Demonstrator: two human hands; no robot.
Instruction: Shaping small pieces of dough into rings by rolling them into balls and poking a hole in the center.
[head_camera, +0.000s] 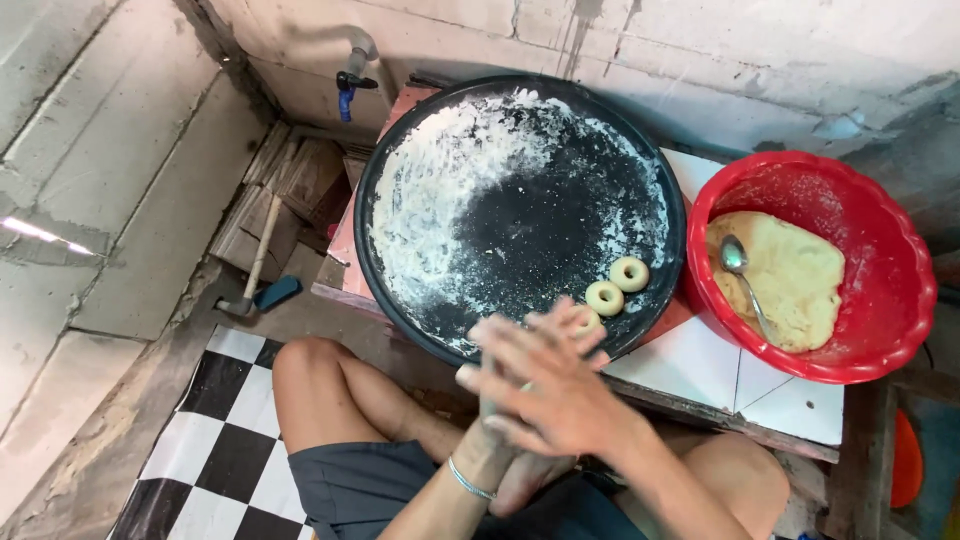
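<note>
Flour-dusted and black, a round tray (520, 215) sits on a low tiled table (770, 395) with two dough rings (617, 285) near its lower right rim; a third ring seems partly hidden behind the fingers. Over the tray's near edge, the right hand (555, 385) lies flat across the left hand (505, 440), palms pressed together, though what is between them cannot be seen. Just beside the tray, a red basin (880, 340) holds pale dough (790, 280) and a metal spoon (738, 265). A hammer (255, 265) lies on the floor.
</note>
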